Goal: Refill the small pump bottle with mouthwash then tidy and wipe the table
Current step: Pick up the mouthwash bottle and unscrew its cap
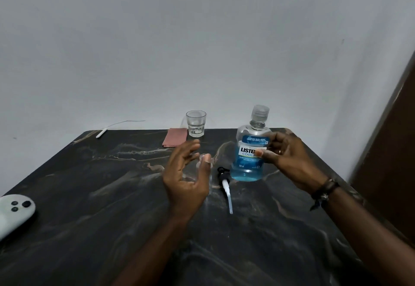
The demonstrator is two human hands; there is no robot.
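Observation:
My right hand [289,160] grips the mouthwash bottle [250,151], a clear bottle with a blue label, a clear cap on top and blue liquid in its lower part. The bottle is upright, just above or on the table; I cannot tell which. My left hand [186,173] is spread open, fingers apart, right in front of the small clear pump bottle [203,162], which stands uncapped and mostly hidden behind that hand. The pump head [224,182], black with a white tube, lies flat on the dark marble table [89,196] between the two bottles.
A drinking glass [196,123] stands at the table's far edge, with a folded pink cloth [175,137] to its left. A white cable tip [101,133] lies at the far left corner. A white device with dark buttons [15,214] rests at the left edge. A wall backs the table.

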